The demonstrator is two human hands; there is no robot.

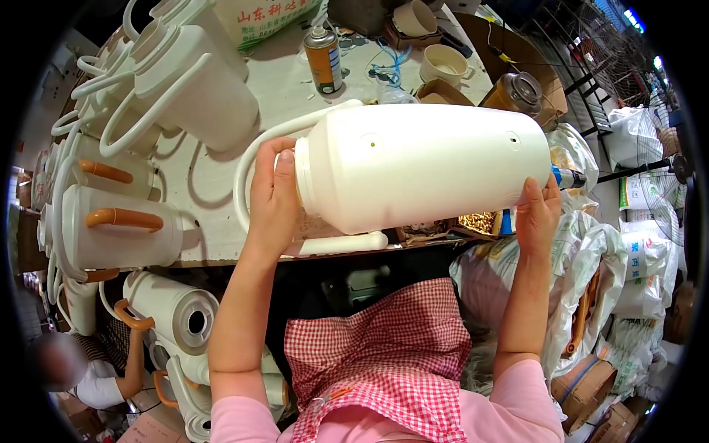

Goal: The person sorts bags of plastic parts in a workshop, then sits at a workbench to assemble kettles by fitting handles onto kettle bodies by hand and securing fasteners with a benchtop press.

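Observation:
A cream-white thermos jug body (428, 166) lies sideways in the air in front of me, its neck to the left and its base to the right. My left hand (275, 184) is wrapped round the neck, thumb on the near side. At the base end, the fingers of my right hand (538, 210) press against the body's lower edge. Two small marked holes show on the body's upper side. Behind and under it, a long white curved handle (247, 173) rests on the table; part of it is hidden by the jug body.
Several white jugs with handles (199, 100) stand at the table's left, some with orange-brown handles (125, 218). A spray can (323, 60), a cup (444, 65) and a tray of brass-coloured screws (480, 222) are nearby. Plastic bags (509, 266) lie at right. Another person's arm (133, 362) shows lower left.

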